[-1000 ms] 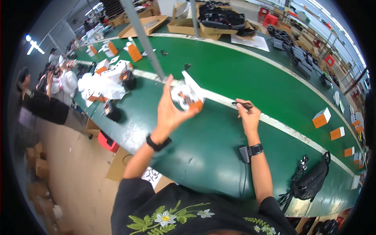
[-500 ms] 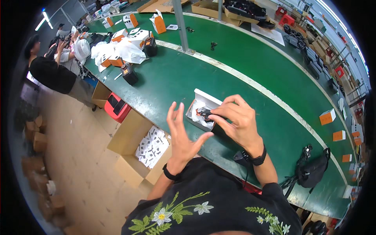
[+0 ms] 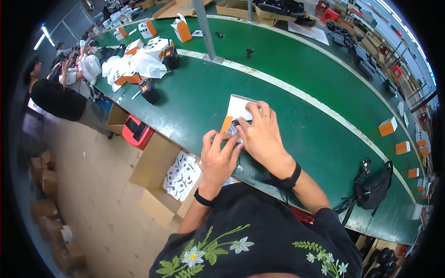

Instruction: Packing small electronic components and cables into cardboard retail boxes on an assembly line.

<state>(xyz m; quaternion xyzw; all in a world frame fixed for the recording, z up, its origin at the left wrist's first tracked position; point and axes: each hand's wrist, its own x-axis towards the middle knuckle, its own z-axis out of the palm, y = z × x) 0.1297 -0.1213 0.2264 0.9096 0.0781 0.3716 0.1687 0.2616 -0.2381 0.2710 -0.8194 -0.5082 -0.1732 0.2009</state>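
A small white-and-orange box (image 3: 226,124) stands on the green worktable with its white lid (image 3: 240,107) raised at the back. My right hand (image 3: 265,139) reaches over it, its closed fingers on a black cable (image 3: 235,123) in the opening. The hand hides much of the cable. My left hand (image 3: 218,158) has its fingers bent and closed against the box's near left side. White wrapping shows between the hands inside the box. A black adapter-like piece (image 3: 272,180) lies under my right wrist, partly covered.
On the green table (image 3: 194,102) two black devices (image 3: 149,91) stand by white plastic bags (image 3: 146,64). A metal post (image 3: 204,32) rises beyond. A black bag (image 3: 376,190) with cables lies right. An open carton (image 3: 155,160) holds printed white sheets. A person (image 3: 58,97) stands far left.
My right hand has lowered the black cable into the box. My left hand, earlier spread in the air, has come to the box's side and bent its fingers.
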